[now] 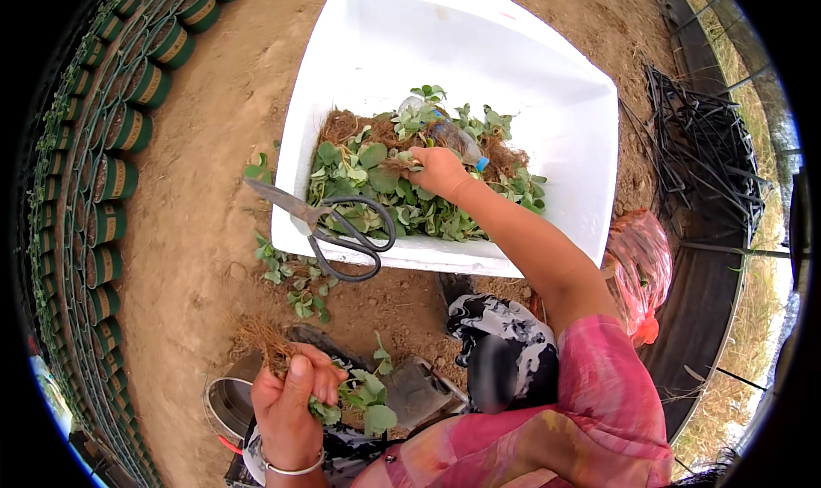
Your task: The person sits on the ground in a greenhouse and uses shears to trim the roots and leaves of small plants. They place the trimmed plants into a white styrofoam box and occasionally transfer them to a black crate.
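Note:
In front of me a white polystyrene box (571, 141) holds many leafy seedlings (410, 212), which look like strawberry plants, with brown fibrous roots. My right hand (439, 172) reaches into it, its fingers pinched on a seedling's root end (401, 165). Just beyond those fingers, a clear plastic bottle with a blue cap (482, 164) lies among the plants. Large black-handled scissors (314, 215) rest across the box's near left corner, blades pointing left. Lower down, outside the box, my left hand (292, 392) grips a bunch of seedlings, roots (266, 343) upward left and leaves (372, 401) to the right.
Rows of green pots (131, 129) bearing writing line the left side. Loose seedlings (308, 295) lie on the soil by the box. A metal pot (224, 398) stands near my left hand. At the right are a red plastic bag (641, 263) and a heap of black strips (705, 148).

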`<action>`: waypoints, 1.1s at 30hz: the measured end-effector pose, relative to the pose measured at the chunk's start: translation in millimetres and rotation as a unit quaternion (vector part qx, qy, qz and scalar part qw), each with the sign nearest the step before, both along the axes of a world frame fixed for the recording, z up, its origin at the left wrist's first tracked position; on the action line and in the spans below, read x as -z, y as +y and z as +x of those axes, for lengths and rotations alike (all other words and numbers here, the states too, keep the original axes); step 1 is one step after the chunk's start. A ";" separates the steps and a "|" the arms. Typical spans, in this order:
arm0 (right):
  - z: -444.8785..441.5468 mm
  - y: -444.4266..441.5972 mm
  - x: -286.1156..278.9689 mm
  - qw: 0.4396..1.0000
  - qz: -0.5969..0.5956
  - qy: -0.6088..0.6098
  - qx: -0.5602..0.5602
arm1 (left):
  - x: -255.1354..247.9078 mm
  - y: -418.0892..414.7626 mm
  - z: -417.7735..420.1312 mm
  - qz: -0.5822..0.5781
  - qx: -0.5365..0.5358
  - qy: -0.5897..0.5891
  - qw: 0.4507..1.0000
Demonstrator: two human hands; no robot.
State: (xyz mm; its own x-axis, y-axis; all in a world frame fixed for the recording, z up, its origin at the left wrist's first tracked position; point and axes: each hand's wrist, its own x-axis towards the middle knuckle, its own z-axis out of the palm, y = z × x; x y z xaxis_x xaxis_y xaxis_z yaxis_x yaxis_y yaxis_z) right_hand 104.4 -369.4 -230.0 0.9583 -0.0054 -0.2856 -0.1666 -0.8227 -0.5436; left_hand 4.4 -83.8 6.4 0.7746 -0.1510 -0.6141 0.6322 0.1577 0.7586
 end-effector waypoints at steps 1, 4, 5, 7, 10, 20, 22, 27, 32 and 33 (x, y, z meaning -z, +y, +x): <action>-0.5 -0.6 2.3 1.000 -0.001 -0.014 -0.002 | 0.2 0.1 0.7 0.004 0.006 -0.003 1.000; -8.0 -4.8 -1.8 0.998 -0.012 -0.059 -0.013 | 0.1 0.8 1.7 0.016 0.016 -0.010 1.000; -14.0 -4.8 -4.7 0.997 -0.021 -0.074 -0.018 | -0.4 0.4 2.1 0.022 0.018 -0.010 1.000; -21.7 -4.8 -16.3 0.994 -0.020 -0.104 -0.007 | -1.2 0.0 1.9 0.026 0.017 -0.014 0.999; -28.6 -9.5 -44.5 0.992 -0.004 -0.125 0.027 | -0.3 0.0 0.4 0.011 0.020 -0.018 1.000; -57.4 5.4 -216.3 0.990 0.117 -0.019 -0.079 | 4.3 1.0 3.5 -0.016 0.041 -0.092 0.995; -60.2 26.0 -235.6 0.975 0.177 0.026 -0.135 | 5.4 -5.3 6.2 -0.012 0.052 -0.107 0.993; -69.2 74.8 -257.3 0.939 0.311 0.076 -0.125 | 17.2 -4.9 7.6 -0.085 0.126 -0.128 0.980; -74.8 96.5 -262.6 0.913 0.398 0.088 -0.010 | 10.9 -0.2 3.5 -0.164 0.126 -0.115 0.972; -76.6 101.8 -264.7 0.904 0.419 0.088 -0.003 | 9.2 1.6 3.0 -0.174 0.123 -0.116 0.970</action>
State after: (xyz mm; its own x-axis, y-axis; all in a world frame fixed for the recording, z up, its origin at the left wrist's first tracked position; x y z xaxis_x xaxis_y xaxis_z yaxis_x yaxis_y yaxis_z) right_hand 27.8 -267.6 34.7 0.8973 0.2878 -0.3347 -0.3078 -0.1356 -0.9417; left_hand 7.3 -82.2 -2.8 0.8005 -0.5156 -0.3055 0.5011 0.2963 0.8131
